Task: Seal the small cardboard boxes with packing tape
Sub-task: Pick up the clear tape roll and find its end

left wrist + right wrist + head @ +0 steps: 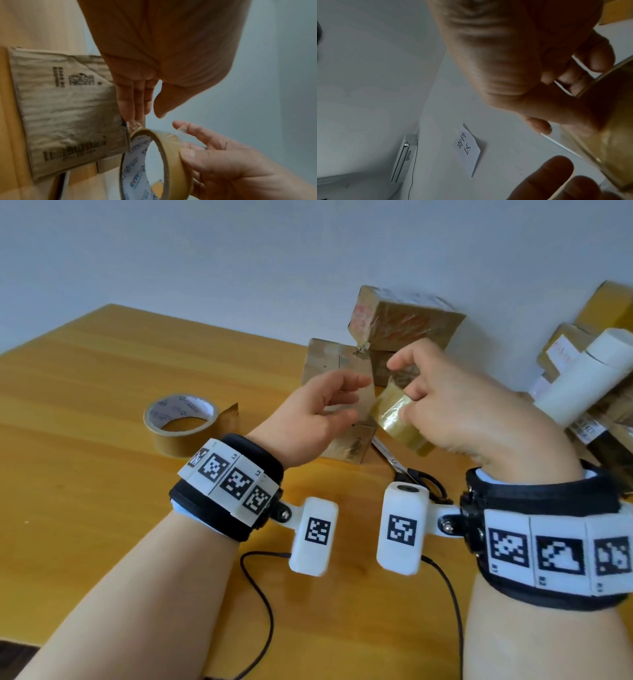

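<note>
Tape roll (399, 419), a glossy amber ring of clear packing tape, is gripped in the right hand (455, 409) at the centre right of the head view, fingers curled over its rim; its printed white core liner is shown in the left wrist view. The left hand (318, 412) is held just left of the roll, fingers relaxed and gently bent, closed round nothing; whether a tape end is touched cannot be told. Beneath both hands a small cardboard box (349, 445), creased and stamped with a barcode, lies flat on the smooth yellow wooden tabletop (85, 474). A second tape roll (181, 424), brown with a loose flap, is seen at the centre left. Scissors (407, 470) with black handles rest beside the box. Taped boxes (404, 323) are stacked against the pale wall at the upper right, next to a white cylinder (589, 374).
</note>
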`<state>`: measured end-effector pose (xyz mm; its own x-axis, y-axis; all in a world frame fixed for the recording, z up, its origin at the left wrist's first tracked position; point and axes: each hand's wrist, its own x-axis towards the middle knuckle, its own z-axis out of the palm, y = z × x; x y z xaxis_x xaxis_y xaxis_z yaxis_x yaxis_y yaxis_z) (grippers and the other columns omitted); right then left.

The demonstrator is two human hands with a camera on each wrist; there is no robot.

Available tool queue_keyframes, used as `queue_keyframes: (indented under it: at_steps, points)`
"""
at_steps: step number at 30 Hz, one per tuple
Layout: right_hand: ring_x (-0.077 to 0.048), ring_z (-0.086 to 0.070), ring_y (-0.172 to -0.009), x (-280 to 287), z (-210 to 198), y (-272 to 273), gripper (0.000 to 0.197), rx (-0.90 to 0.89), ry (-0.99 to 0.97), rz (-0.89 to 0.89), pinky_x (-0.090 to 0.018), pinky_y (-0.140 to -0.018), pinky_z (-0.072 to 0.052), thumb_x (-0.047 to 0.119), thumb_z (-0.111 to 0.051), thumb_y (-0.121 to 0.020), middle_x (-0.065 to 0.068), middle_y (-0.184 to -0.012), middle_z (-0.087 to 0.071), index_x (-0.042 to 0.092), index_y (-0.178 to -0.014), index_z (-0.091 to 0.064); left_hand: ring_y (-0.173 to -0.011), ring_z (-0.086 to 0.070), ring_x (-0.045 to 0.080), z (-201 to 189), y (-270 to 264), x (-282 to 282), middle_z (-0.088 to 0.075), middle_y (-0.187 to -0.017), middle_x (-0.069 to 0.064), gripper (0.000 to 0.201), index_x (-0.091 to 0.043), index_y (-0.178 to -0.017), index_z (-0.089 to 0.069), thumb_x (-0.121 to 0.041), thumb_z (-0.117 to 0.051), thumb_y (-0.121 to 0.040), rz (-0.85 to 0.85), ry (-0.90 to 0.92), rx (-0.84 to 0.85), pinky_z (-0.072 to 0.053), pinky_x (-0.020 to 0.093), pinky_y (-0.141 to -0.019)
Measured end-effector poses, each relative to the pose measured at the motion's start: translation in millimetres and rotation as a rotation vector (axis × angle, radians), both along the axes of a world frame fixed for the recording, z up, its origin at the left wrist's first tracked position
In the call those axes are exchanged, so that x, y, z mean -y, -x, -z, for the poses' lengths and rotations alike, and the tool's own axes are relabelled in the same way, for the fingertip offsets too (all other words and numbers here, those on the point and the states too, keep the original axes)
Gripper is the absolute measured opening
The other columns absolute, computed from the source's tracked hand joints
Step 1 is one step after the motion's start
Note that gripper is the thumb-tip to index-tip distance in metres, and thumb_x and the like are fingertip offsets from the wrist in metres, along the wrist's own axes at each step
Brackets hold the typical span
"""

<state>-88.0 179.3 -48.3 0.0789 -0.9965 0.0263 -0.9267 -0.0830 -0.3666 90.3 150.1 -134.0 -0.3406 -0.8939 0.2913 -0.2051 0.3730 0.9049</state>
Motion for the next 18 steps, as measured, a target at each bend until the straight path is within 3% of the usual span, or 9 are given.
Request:
queue_keyframes:
  at_steps: [2, 6, 9, 11, 14, 18]
  points:
    - [-0.016, -0.063, -0.091, 3, 2, 0, 0.056, 0.003, -0.01, -0.013, -0.043, -0.072, -0.057, 0.007, -0.053, -0.096, 0.009, -0.115, -0.062, 0.046, -0.132, -0.035, -0.131, -0.047, 0.002, 2, 0, 1, -0.052, -0.14, -0.004, 0.047, -0.036, -0.132, -0.052, -0.025, -0.057, -0.087, -0.017, -0.021, -0.006, -0.044, 0.036, -0.11]
    - [-0.014, -0.063, -0.095, 7, 7, 0, 0.056, -0.002, -0.063, -0.054, -0.04, -0.076, -0.057, 0.008, -0.053, -0.096, 0.011, -0.114, -0.063, 0.047, -0.131, -0.036, -0.126, -0.048, 0.003, 1, -1, 0, -0.054, -0.136, -0.01, 0.042, -0.037, -0.134, -0.052, -0.016, -0.056, -0.097, -0.029, 0.032, 0.005, -0.045, 0.034, -0.105]
    - [-0.01, -0.061, -0.099, 8, 10, 0, 0.053, 0.006, -0.087, -0.094, -0.032, -0.074, -0.052, 0.01, -0.056, -0.097, 0.011, -0.115, -0.063, 0.042, -0.134, -0.035, -0.116, -0.057, 0.005, 0, 1, 0, -0.061, -0.127, -0.009, 0.039, -0.025, -0.134, -0.055, -0.008, -0.053, -0.099, -0.011, 0.06, -0.015, -0.049, 0.032, -0.101]
    - [-0.009, -0.06, -0.1, 9, 11, -1, 0.048, 0.043, -0.091, -0.11, -0.029, -0.073, -0.051, 0.011, -0.059, -0.097, 0.01, -0.115, -0.062, 0.038, -0.13, -0.036, -0.112, -0.06, 0.005, 0, 1, 1, -0.065, -0.123, -0.006, 0.039, -0.019, -0.135, -0.056, -0.005, -0.054, -0.098, -0.008, 0.066, -0.02, -0.05, 0.024, -0.095]
    - [-0.009, -0.061, -0.101, 13, 12, -4, 0.037, 0.094, -0.111, -0.135, -0.03, -0.078, -0.052, 0.012, -0.063, -0.095, 0.009, -0.113, -0.064, 0.032, -0.118, -0.043, -0.103, -0.064, 0.007, 1, -1, 3, -0.071, -0.111, 0.0, 0.035, -0.014, -0.127, -0.062, 0.0, -0.057, -0.095, -0.028, 0.064, -0.075, -0.05, 0.019, -0.087]
    - [-0.012, -0.063, -0.103, 19, 13, -8, 0.035, 0.104, -0.151, -0.158, -0.039, -0.09, -0.054, 0.01, -0.068, -0.09, 0.008, -0.109, -0.066, 0.035, -0.102, -0.048, -0.094, -0.068, 0.015, 3, -3, 7, -0.074, -0.099, 0.007, 0.024, -0.008, -0.11, -0.069, 0.003, -0.066, -0.089, -0.083, 0.058, -0.175, -0.054, 0.025, -0.084]
